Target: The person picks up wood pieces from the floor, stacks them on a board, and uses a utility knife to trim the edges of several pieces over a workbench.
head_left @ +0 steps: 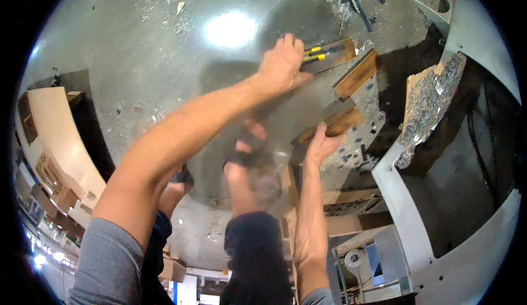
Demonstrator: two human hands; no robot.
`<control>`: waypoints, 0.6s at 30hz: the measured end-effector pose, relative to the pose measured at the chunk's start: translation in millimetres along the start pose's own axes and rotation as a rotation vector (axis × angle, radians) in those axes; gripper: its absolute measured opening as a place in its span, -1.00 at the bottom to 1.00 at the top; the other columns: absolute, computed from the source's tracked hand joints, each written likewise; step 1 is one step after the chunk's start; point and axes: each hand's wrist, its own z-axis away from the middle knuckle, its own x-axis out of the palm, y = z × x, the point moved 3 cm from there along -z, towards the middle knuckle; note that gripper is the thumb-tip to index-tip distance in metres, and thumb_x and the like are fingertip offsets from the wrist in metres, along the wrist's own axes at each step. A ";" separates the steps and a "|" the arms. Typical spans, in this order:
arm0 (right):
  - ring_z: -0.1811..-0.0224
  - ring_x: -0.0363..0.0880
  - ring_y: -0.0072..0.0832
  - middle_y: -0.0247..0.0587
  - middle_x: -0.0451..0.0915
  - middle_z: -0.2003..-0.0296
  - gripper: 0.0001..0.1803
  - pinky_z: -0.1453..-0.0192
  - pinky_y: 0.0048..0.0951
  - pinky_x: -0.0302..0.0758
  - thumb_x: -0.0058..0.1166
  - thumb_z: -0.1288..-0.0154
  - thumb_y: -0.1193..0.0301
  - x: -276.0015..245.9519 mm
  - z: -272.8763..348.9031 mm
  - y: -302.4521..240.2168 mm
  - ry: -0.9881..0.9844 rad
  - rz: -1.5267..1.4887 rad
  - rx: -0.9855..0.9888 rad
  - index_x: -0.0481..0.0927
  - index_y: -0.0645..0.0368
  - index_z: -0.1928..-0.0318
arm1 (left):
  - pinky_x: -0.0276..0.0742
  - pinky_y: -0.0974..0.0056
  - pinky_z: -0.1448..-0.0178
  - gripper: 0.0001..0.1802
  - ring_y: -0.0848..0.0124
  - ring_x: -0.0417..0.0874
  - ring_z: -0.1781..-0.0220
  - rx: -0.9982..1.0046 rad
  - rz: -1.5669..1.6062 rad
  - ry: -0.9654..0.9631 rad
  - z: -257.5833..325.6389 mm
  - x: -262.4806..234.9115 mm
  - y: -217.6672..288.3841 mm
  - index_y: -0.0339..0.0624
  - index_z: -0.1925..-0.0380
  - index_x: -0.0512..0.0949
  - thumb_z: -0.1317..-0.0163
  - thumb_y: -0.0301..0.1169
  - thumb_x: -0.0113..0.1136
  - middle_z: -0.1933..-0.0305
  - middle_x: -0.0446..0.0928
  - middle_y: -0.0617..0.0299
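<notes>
My left hand [282,63] reaches far forward over the floor, fingers curled together and thumb below. It is closed at the near end of a dark board with wooden edges [339,54]; what lies inside the grip is hidden. Black sticks with yellow bands [315,58] lie along that board, right beside the fingers. My right hand [323,147] is nearer to me, its thumb and fingers closed on the edge of a brown wooden block [345,121]. Another wooden block [357,75] rests slantwise between the two hands, apart from both.
Metal shavings [181,25] and dark chips litter the grey floor. To the right stands a pale machine frame [403,195] with a shaving-covered ledge [433,96]. A pale board [66,135] is at the left. My feet and knees are below my arms.
</notes>
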 end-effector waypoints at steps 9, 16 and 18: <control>-0.11 0.51 0.13 0.27 0.52 0.01 -0.21 -0.28 -0.03 0.42 0.48 -0.03 0.14 68.0 -133.4 -57.5 0.016 0.597 -0.225 0.37 0.45 -0.08 | 0.62 -0.03 -0.03 -0.42 -0.09 0.64 0.01 -0.112 -0.009 -0.123 -0.7 28.1 -2.3 -0.28 0.01 0.49 0.02 -0.27 0.47 0.06 0.55 -0.16; -0.03 0.55 -0.24 -0.15 0.58 -0.04 -0.18 -0.11 -0.17 0.51 0.28 -0.21 -0.08 53.7 94.2 -140.0 -0.623 -0.632 0.769 0.40 0.27 -0.26 | 0.41 0.27 0.39 -0.65 0.48 0.49 0.48 -0.935 0.797 -0.291 163.2 -124.4 -28.0 -0.22 0.37 0.62 -0.09 -0.15 0.43 0.49 0.49 0.31; 0.08 0.57 -0.33 -0.17 0.61 0.09 -0.29 -0.03 -0.28 0.50 0.26 -0.22 -0.01 35.9 180.4 -185.6 -0.565 -0.769 0.921 0.48 0.25 -0.20 | 0.28 0.34 0.50 -0.67 0.53 0.39 0.57 -1.036 0.921 -0.204 212.0 -181.8 -0.9 -0.17 0.40 0.60 -0.11 -0.15 0.43 0.54 0.45 0.36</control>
